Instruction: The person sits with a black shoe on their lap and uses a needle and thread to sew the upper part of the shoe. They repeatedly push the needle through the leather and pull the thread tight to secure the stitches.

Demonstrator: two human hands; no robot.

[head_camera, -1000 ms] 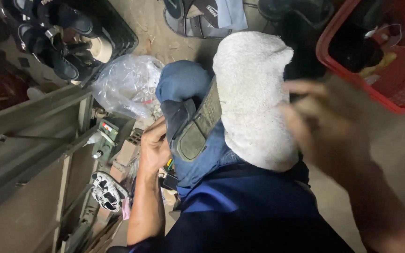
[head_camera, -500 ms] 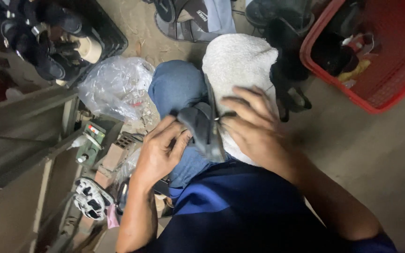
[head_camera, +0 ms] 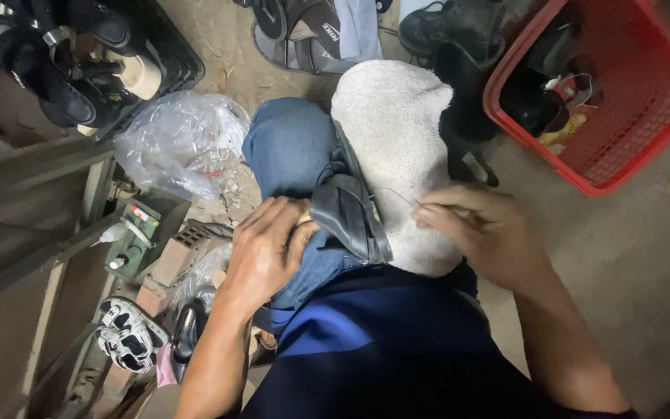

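Note:
A dark leather shoe piece (head_camera: 347,209) lies wedged between my knees, one in blue jeans (head_camera: 287,147), the other under a white towel (head_camera: 393,132). My left hand (head_camera: 267,250) presses on the near end of the shoe piece, fingers curled over it. My right hand (head_camera: 478,231) rests on the towel just right of it, fingertips pinched on a thin thread (head_camera: 397,194) that runs toward the leather.
A red plastic basket (head_camera: 645,140) with dark items stands at the upper right. Sandals (head_camera: 304,31) lie ahead, a black crate of shoes (head_camera: 79,54) at the upper left, a crumpled clear plastic bag (head_camera: 180,143) beside my knee. Small tools and a glue bottle (head_camera: 129,240) sit left.
My right hand came down from near the camera to the shoe piece, then drew back to the right with the thread. My left hand stayed on the leather.

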